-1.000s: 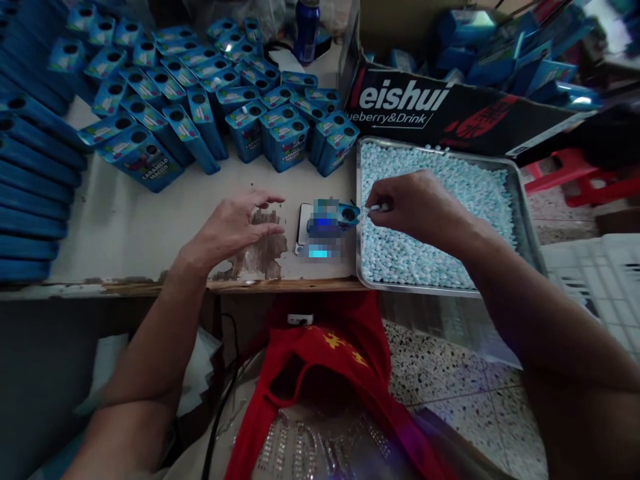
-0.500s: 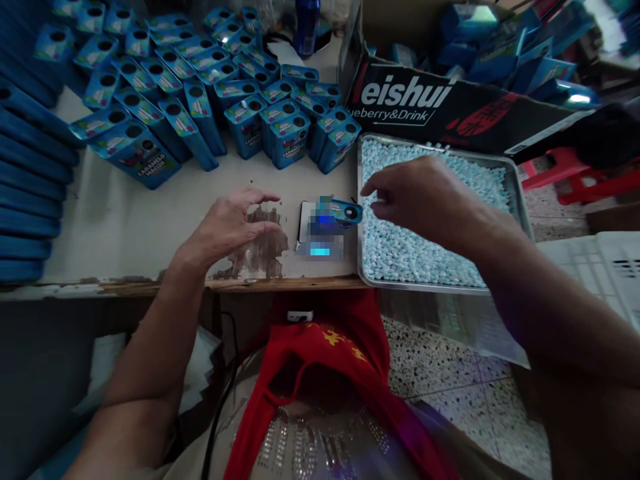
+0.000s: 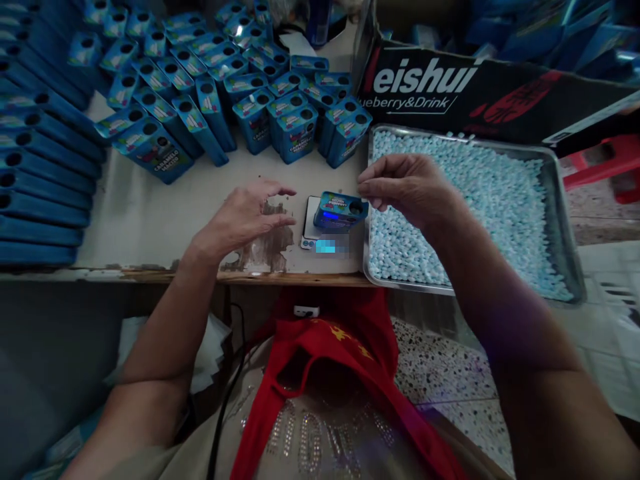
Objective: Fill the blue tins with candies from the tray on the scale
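Note:
A small blue candy box (image 3: 336,208) lies on a compact digital scale (image 3: 312,228) with a lit display, its round hole facing right. My right hand (image 3: 406,185) is at that hole, thumb and fingertips pinched together; whatever is between them is too small to make out. Left of the scale, my left hand (image 3: 245,219) hovers over the worn patch of table, thumb and fingers apart, holding nothing. A metal tray (image 3: 367,233) filled with small pale-blue candies (image 3: 493,220) sits under my right wrist.
Several upright blue boxes with holes on top (image 3: 297,130) stand along the back of the table (image 3: 165,220). More boxes are stacked at the left (image 3: 47,193). A black printed carton (image 3: 425,87) holding blue packs rises behind the tray. A red stool (image 3: 600,163) stands at the right.
My right hand has drawn its fingertips together at the box's hole. My left hand stays spread beside the scale. The whole view has shifted slightly.

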`<state>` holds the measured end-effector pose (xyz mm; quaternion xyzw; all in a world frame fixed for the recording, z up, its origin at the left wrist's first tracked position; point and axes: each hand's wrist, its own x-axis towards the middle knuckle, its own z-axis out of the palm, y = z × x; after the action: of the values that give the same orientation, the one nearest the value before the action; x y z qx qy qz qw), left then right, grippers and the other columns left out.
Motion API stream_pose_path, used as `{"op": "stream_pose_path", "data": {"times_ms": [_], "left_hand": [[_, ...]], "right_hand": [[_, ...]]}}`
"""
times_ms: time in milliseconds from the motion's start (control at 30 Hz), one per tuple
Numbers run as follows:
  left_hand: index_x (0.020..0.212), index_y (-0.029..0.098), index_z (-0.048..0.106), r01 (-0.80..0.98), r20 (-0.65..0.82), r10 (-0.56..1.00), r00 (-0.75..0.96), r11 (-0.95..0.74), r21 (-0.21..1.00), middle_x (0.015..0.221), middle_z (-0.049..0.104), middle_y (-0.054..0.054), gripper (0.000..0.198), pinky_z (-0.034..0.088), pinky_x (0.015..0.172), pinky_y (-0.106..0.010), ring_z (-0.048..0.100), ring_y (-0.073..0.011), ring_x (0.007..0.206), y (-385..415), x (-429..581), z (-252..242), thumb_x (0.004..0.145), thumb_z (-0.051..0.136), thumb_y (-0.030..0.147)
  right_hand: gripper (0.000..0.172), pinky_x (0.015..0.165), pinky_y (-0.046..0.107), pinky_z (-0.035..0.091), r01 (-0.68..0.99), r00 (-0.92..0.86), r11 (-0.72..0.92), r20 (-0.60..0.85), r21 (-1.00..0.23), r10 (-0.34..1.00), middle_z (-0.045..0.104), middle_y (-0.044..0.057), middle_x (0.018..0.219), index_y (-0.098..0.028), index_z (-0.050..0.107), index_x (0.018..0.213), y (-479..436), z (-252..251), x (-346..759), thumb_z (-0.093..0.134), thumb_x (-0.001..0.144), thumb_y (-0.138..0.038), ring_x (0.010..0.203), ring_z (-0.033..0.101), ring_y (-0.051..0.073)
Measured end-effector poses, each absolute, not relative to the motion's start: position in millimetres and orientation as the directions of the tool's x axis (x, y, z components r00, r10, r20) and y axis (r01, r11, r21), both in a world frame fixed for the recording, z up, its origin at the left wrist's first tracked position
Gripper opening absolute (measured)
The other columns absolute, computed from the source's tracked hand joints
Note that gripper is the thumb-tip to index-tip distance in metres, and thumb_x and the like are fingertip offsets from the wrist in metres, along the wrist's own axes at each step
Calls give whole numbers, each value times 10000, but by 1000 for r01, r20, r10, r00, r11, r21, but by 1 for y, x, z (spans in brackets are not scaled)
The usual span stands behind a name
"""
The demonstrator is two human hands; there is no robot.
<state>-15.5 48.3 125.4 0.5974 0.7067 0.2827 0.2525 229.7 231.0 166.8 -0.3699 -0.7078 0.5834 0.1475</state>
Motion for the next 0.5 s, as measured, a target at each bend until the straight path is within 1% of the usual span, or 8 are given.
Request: {"op": "stream_pose_path", "data": {"times_ms": [100, 167, 267, 333, 433, 500], "left_hand": [[1354, 257, 811, 708, -35, 984, -172, 148, 690, 1439, 790, -94, 458, 536, 1264, -457, 716, -324, 1385, 48, -16, 127, 922, 865, 401], [1361, 270, 810, 707, -29, 985, -172, 144, 693, 1448, 789, -91, 466, 539, 1257, -452, 719, -324, 1381, 50, -15, 128, 918, 872, 403], [1368, 284, 806, 698, -26, 986, -166, 136, 703, 1466, 785, -84, 475, 544, 1251, -461, 714, -328, 1392, 55, -12, 129, 913, 872, 400], [1363, 286, 808, 690, -32, 986, -166, 140, 710, 1466, 784, -81, 471, 550, 1244, -460, 708, -328, 1398, 56, -11, 129, 910, 864, 402], [1351, 277, 816, 687, -37, 985, -170, 146, 712, 1453, 783, -91, 474, 565, 1218, -449, 711, -326, 1380, 55, -13, 128, 901, 859, 419], [1355, 259, 818, 694, -39, 985, -166, 145, 705, 1435, 788, -103, 491, 570, 1207, -450, 720, -330, 1360, 53, -16, 127, 895, 858, 428]], "right_hand": [[164, 539, 289, 542, 286, -708, -3, -214, -958, 674, 701, 1, 719, -240, 761, 789, 231, 162, 233, 925, 777, -245, 604, 643, 153], [151, 542, 289, 540, 269, -717, -6, -205, -963, 666, 699, 3, 723, -238, 763, 801, 231, 162, 234, 912, 782, -248, 607, 639, 151], [190, 554, 301, 558, 296, -710, 28, -201, -955, 675, 700, 8, 736, -241, 755, 818, 232, 162, 235, 937, 790, -289, 624, 654, 161], [226, 543, 305, 555, 300, -713, 31, -202, -953, 671, 712, 13, 741, -242, 767, 831, 232, 162, 235, 965, 765, -329, 619, 651, 166], [259, 502, 306, 520, 304, -716, 52, -192, -951, 671, 734, 14, 740, -254, 797, 854, 232, 160, 235, 985, 745, -395, 595, 632, 172], [265, 495, 302, 493, 299, -726, 103, -156, -949, 670, 740, 8, 741, -265, 817, 873, 229, 161, 235, 988, 751, -427, 587, 620, 170]]}}
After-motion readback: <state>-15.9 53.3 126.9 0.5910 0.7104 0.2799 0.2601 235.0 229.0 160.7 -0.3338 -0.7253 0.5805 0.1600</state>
